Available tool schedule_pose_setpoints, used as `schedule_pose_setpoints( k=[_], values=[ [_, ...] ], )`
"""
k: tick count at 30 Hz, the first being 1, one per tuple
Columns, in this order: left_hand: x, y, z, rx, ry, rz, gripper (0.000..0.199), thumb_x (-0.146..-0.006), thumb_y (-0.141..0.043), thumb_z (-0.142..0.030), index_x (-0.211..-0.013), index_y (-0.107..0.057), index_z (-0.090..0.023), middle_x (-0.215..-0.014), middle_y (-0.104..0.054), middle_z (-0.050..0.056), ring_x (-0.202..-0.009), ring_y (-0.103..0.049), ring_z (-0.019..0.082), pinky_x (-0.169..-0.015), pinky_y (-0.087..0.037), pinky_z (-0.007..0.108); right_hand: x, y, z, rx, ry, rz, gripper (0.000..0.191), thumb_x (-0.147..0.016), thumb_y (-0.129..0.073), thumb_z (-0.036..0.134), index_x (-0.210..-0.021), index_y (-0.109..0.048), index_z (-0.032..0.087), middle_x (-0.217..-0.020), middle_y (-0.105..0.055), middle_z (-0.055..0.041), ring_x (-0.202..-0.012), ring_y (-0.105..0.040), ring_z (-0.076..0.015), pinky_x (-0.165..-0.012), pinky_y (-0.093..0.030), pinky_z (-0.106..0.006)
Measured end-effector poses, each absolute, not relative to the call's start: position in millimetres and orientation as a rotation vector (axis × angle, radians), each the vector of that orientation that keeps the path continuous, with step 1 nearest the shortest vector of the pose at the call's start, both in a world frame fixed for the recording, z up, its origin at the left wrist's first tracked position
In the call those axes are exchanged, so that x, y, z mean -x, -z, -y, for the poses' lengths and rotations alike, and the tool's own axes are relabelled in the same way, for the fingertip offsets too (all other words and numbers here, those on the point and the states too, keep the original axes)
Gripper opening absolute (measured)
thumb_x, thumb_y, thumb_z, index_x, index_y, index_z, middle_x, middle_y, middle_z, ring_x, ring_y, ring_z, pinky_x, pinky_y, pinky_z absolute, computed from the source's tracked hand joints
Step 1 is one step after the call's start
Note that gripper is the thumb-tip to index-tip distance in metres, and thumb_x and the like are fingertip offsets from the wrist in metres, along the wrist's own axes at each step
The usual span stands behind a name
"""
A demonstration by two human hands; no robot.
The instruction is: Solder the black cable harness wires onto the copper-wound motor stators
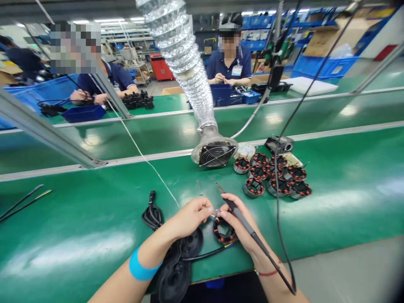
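My right hand (240, 219) holds a soldering iron (239, 214) across it, tip pointing up and away; its thumb and fingertip also pinch close to a wire end. Opposite, my left hand (192, 216) is closed in a pinch on a thin wire, with a yellow and blue lead (212, 216) just below the fingertips. Between and below both hands sits a ring-shaped motor stator (217, 235) with copper windings, partly covered by my right hand. From its lower side a black cable (208, 254) runs left to a black moulded housing (173, 277) beneath my left forearm.
Several wound stators (254, 187) stand at the right back, beside a metal block (279, 144). A fan-fronted extraction duct (217, 155) hangs ahead. A coiled black cable (152, 214) lies left of my hand. The iron's cord (277, 202) loops at right. Co-workers sit across the bench.
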State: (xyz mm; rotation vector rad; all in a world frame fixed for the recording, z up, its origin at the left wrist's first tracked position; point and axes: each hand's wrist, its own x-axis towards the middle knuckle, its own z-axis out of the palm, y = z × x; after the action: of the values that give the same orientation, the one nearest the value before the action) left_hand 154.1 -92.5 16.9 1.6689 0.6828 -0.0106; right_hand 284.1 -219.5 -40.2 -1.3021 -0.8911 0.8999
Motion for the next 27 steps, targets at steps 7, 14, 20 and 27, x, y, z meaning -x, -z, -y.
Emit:
schedule_pose_setpoints(
  k=[7, 14, 20, 27],
  values=[
    [-151.6, -22.8, 95.2, -1.850, 0.015, -0.573, 0.032, -0.088, -0.046, -0.045, -0.075, -0.050, -0.016, -0.070, -0.045, -0.002, -0.069, -0.039, 0.012, -0.066, -0.033, 0.024, -293.3, 24.8, 219.8, 1.225, -1.002, 0.996, 0.039, -0.084, -0.062, 0.028, -0.122, -0.053, 0.030, -0.079, -0.060, 0.0030, -0.064, -0.053, -0.0131, -0.058, -0.045, -0.024],
    [-149.6, -22.0, 93.3, -1.941, 0.092, -0.620, 0.038, -0.088, -0.044, -0.051, -0.074, -0.052, -0.017, -0.072, -0.048, -0.001, -0.072, -0.043, 0.015, -0.068, -0.036, 0.024, -292.4, 19.8, 217.5, 1.189, -1.021, 1.006, 0.043, -0.082, -0.066, 0.033, -0.123, -0.054, 0.030, -0.077, -0.060, 0.0042, -0.062, -0.054, -0.0123, -0.061, -0.046, -0.025],
    [-153.5, -16.5, 87.7, -1.945, 0.020, -0.691, 0.039, -0.085, -0.047, -0.055, -0.072, -0.054, -0.019, -0.071, -0.051, 0.000, -0.073, -0.045, 0.018, -0.069, -0.038, 0.026, -284.5, 29.9, 211.2, 1.257, -0.899, 1.007, 0.042, -0.084, -0.060, 0.026, -0.125, -0.052, 0.031, -0.080, -0.062, 0.0043, -0.073, -0.061, -0.0146, -0.074, -0.050, -0.029],
    [-153.2, -17.7, 92.1, -1.975, 0.018, -0.713, 0.037, -0.086, -0.045, -0.052, -0.070, -0.052, -0.019, -0.069, -0.048, -0.001, -0.070, -0.043, 0.016, -0.066, -0.036, 0.025, -283.0, 32.3, 210.6, 1.265, -0.856, 0.994, 0.053, -0.080, -0.062, 0.024, -0.127, -0.043, 0.038, -0.083, -0.059, 0.0057, -0.068, -0.059, -0.0130, -0.067, -0.051, -0.027]
  ],
)
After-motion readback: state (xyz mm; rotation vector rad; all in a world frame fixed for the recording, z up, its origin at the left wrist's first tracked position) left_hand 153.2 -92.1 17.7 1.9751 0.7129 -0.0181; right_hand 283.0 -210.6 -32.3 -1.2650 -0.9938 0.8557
